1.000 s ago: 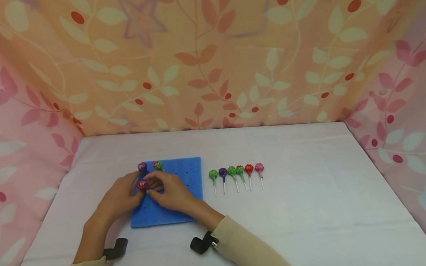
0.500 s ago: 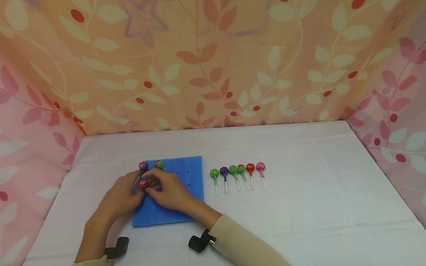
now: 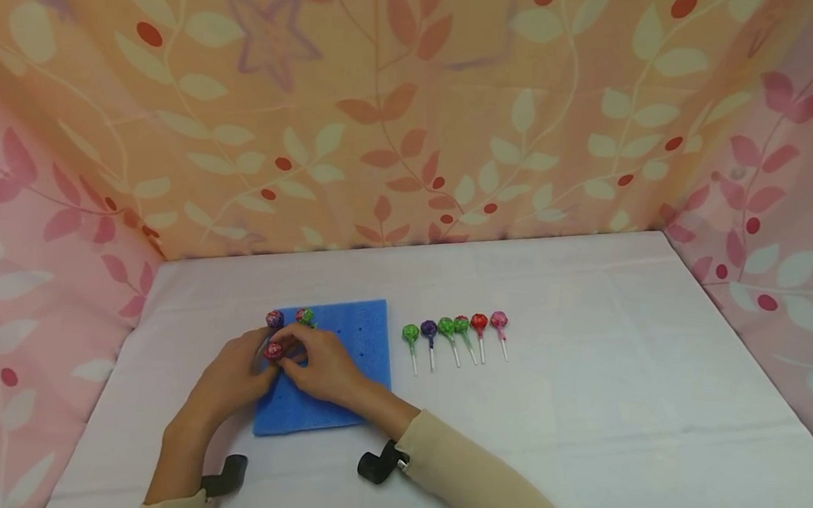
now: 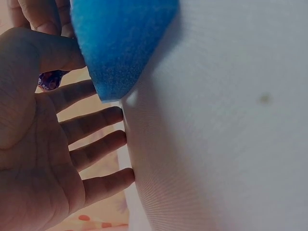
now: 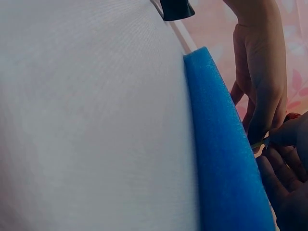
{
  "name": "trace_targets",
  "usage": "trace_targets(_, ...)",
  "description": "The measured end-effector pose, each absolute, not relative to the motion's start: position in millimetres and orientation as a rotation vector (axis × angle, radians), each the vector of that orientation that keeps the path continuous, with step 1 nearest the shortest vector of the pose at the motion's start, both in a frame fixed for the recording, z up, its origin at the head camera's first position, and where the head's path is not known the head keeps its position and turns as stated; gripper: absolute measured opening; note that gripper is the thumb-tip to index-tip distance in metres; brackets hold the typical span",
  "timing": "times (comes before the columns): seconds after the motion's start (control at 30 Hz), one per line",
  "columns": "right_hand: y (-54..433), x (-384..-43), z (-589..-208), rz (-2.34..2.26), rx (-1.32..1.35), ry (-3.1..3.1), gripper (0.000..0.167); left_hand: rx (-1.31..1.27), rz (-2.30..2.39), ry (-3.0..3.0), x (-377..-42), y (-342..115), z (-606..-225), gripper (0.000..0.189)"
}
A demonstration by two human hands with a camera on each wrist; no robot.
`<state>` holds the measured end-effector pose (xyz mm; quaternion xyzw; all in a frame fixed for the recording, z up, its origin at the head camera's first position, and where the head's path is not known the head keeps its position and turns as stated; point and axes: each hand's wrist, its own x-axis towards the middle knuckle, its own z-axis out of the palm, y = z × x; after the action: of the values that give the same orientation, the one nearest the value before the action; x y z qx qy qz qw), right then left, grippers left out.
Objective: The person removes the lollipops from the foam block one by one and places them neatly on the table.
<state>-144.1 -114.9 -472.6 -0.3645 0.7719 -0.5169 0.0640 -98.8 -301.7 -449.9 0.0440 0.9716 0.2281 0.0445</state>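
My right hand pinches a red-wrapped lollipop over the left part of a blue foam board. In the right wrist view, the lollipop's pale stick meets the foam's upper face; whether it is inside a hole is hard to tell. My left hand rests against the board's left edge. The left wrist view shows this hand's fingers straight and spread, the thumb over the foam. A purple-and-red lollipop and a green-and-red lollipop stand at the board's far left.
Several lollipops lie in a row right of the board, from a green lollipop to a pink lollipop. Small holes dot the foam. The white table ends at patterned curtains behind and on both sides.
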Motion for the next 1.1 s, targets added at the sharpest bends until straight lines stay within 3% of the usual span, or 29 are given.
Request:
trace_targets(0.6, -114, -142, -469, -1.642, -1.064, 2.344, 0.026, 0.172, 0.685, 2.977, -105, -302, -451, 0.062)
trace_targets(1.1, -98, -134, -462, -1.71, -1.029, 2.313, 0.035, 0.097, 0.678, 2.933, -100, -301, -448, 0.064)
